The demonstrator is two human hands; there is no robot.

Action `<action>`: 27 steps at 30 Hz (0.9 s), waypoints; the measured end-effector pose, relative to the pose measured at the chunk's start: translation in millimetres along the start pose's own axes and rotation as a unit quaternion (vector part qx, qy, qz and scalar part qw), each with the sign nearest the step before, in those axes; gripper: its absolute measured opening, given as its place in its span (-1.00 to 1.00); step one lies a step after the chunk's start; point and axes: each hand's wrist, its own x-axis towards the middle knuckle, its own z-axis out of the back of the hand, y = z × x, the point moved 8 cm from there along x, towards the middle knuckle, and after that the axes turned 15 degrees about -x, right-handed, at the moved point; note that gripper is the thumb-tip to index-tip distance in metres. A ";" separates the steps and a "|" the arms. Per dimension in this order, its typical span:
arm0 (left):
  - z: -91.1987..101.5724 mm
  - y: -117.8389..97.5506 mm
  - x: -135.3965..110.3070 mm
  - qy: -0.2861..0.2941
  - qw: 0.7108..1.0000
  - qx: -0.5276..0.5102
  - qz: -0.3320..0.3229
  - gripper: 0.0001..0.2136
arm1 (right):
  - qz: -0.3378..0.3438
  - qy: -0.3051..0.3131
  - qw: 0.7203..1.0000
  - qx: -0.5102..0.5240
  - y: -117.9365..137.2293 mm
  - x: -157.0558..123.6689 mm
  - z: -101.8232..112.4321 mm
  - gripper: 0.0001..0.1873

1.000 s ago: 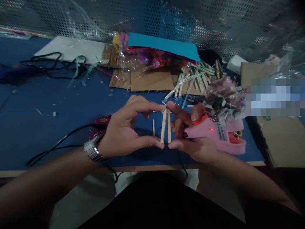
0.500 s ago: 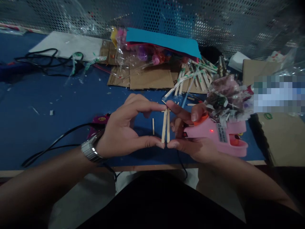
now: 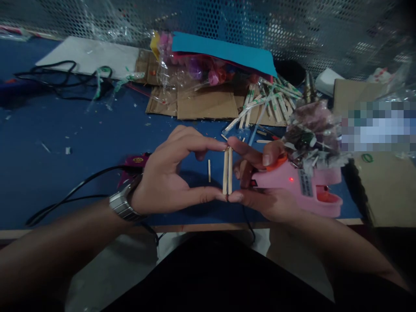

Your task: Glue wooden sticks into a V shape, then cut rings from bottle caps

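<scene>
Pinches two wooden sticks point(image 3: 227, 171) upright, side by side & touching along their length, over near edge of blue table point(image 3: 81, 143); grips from left of sticks w/ left hand point(image 3: 165, 180), forefinger on top end, thumb on bottom end, other fingers curled loose; metal wristwatch point(image 3: 121, 203) on that wrist, further left of sticks.

Presses in from right of sticks w/ right hand point(image 3: 260, 190); forefinger tip on top end, thumb tip on bottom end, meeting left fingertips at both ends; clutches pink glue gun point(image 3: 302, 186) in same hand's remaining fingers, just right of sticks, one finger on orange trigger, red lamp lit.

Just left of sticks, inside frame of left fingers: one short loose stick point(image 3: 209, 170) flat on table. Behind sticks: cardboard pieces point(image 3: 208, 104); further behind, teal sheet point(image 3: 224, 54). Behind & right of sticks: heap of thin wrapped sticks point(image 3: 266, 106); crinkled wrapper bundle point(image 3: 312, 130) right of sticks, touching top of gun. Far left of sticks: black cable point(image 3: 78, 190) passing under left wrist.
</scene>
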 end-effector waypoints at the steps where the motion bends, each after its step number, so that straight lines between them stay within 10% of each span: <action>1: -0.1 1.4 -0.4 -0.002 1.000 0.002 0.015 -0.34 | -0.003 0.003 1.000 -0.005 -3.8 -1.2 -0.2 -0.66; 27: -2.2 -5.0 3.2 0.010 0.997 0.071 0.004 -0.43 | 0.013 0.043 0.998 0.047 -2.6 10.3 -5.3 -0.44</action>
